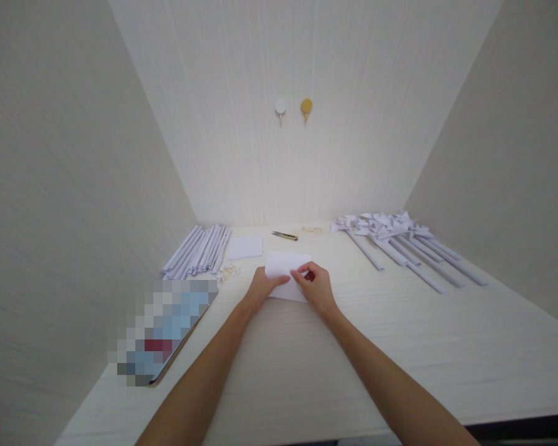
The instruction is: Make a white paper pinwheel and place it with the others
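A white sheet of paper is held up over the middle of the table, between my two hands. My left hand grips its left edge, with the thumb lying across the front. On the right side, my right hand is closed in a pinch at the paper, thumb and fingertips together. A small dark red patch shows between those fingers, but I cannot tell what it is. Beyond the paper lies a pair of thin snips. A stack of white paper rests to the left of it.
Rolled paper tubes are piled at the back left, near small pale bits. A pixelated flat device lies at the left. Paper pinwheels on tubes fill the back right. Two hooks are on the wall.
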Action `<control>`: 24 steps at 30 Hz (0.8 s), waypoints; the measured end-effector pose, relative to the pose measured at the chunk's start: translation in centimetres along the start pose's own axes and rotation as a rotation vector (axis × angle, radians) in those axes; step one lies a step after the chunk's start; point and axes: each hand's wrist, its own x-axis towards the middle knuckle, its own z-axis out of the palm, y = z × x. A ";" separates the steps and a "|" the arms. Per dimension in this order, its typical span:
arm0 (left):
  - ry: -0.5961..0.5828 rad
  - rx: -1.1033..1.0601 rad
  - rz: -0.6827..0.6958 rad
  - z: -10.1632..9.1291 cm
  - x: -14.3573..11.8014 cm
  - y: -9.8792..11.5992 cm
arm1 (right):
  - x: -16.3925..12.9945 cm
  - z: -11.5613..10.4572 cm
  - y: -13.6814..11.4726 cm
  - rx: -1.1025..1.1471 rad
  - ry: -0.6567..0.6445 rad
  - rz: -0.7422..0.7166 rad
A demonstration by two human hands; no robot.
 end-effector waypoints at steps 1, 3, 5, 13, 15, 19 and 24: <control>0.002 -0.003 0.002 0.0 0.0 0.0 | 0.0 0.0 0.0 -0.001 0.000 -0.002; 0.001 -0.007 0.004 0.0 0.0 0.0 | 0.0 0.0 -0.1 0.006 -0.004 -0.004; -0.004 -0.016 -0.002 0.0 0.0 0.0 | 0.0 0.0 -0.1 0.024 -0.010 0.000; -0.023 -0.080 -0.035 0.0 0.1 -0.1 | 0.2 -0.1 -0.3 0.123 -0.025 0.069; -0.021 -0.086 -0.042 0.0 0.1 0.0 | 0.2 -0.1 -0.5 0.131 -0.037 0.086; -0.033 -0.096 -0.049 0.0 0.1 0.0 | 0.2 -0.3 -0.9 0.140 -0.057 0.112; -0.036 -0.094 -0.048 -0.1 0.2 0.0 | 0.3 -0.3 -0.9 0.171 -0.058 0.103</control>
